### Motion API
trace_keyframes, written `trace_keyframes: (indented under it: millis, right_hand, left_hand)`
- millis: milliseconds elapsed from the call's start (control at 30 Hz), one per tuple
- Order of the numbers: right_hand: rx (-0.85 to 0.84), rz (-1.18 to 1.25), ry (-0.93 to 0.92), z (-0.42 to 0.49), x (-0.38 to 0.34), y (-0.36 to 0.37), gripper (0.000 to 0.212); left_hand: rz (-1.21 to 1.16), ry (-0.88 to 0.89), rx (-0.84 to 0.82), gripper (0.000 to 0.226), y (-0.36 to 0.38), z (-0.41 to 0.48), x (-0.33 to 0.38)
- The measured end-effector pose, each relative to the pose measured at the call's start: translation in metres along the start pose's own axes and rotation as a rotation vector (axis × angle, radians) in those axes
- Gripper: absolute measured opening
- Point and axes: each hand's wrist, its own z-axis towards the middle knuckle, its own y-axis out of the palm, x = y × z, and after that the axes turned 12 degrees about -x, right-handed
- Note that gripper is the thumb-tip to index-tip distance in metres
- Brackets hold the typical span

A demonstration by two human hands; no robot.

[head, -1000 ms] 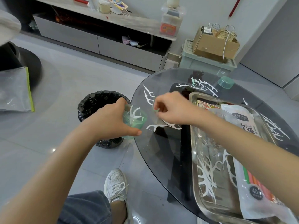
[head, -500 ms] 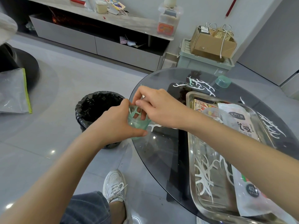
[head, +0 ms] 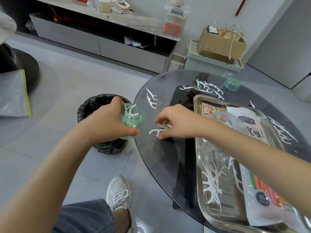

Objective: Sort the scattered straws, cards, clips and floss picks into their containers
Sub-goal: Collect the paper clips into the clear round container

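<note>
**Cup held at the table's left edge, other hand over a loose pick**

The left hand [head: 107, 123] is wrapped around a translucent green cup [head: 134, 122], thumb under its lower rim, holding it tilted just off the left edge of the glass table [head: 156, 158] and above a black-lined bin [head: 94, 105]. Several white floss picks stick out of the cup.

The right hand [head: 178, 123] hangs over one floss pick [head: 154, 132] lying on the glass near the left edge. Its fingers are curled, the thumb sits by the pick's handle, and I cannot tell whether it has hold of it.

Two more picks [head: 151, 100] lie further along the left edge, and a cluster [head: 208, 87] lies at the far edge beside a green lid [head: 232, 84]. A metal tray [head: 200, 148] on the right half holds other picks [head: 212, 184] and a straw pack [head: 262, 199].
</note>
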Motion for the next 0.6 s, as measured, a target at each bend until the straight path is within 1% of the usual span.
trace_keyframes:
  millis: [33, 67, 133, 200, 233, 300, 400, 500, 600]
  right_hand:
    - [-0.025, -0.041, -0.005, 0.001, -0.001, 0.007, 0.046]
    - [-0.006, -0.06, -0.016, 0.003, -0.004, 0.013, 0.043]
    - [0.066, -0.049, -0.056, 0.005, -0.012, 0.022, 0.03]
    - [0.092, -0.069, -0.077, 0.008, -0.019, 0.025, 0.02]
    - [0.083, -0.081, -0.077, 0.01, -0.022, 0.026, 0.018]
    - [0.039, -0.067, -0.074, 0.015, -0.026, 0.024, 0.023]
    - [-0.002, -0.011, -0.096, 0.021, -0.031, 0.019, 0.03]
    - [0.024, 0.006, -0.108, 0.024, -0.033, 0.021, 0.028]
    - [0.063, 0.017, -0.118, 0.025, -0.034, 0.024, 0.025]
  left_hand:
    - [0.02, -0.006, -0.023, 0.064, 0.0, -0.001, 0.0]
    - [0.046, -0.018, -0.054, 0.064, -0.001, -0.002, 0.0]
    - [0.122, -0.051, -0.133, 0.064, -0.004, -0.004, -0.003]
    - [0.225, -0.095, -0.228, 0.064, -0.007, -0.007, -0.008]
    - [0.274, -0.116, -0.279, 0.065, -0.007, -0.009, -0.011]
    - [0.329, -0.148, -0.36, 0.067, -0.003, -0.011, -0.015]
    - [0.36, -0.176, -0.392, 0.072, 0.007, -0.01, -0.019]
    - [0.38, -0.17, -0.406, 0.077, 0.019, -0.005, -0.021]
    - [0.344, -0.101, -0.419, 0.073, 0.033, 0.002, -0.016]
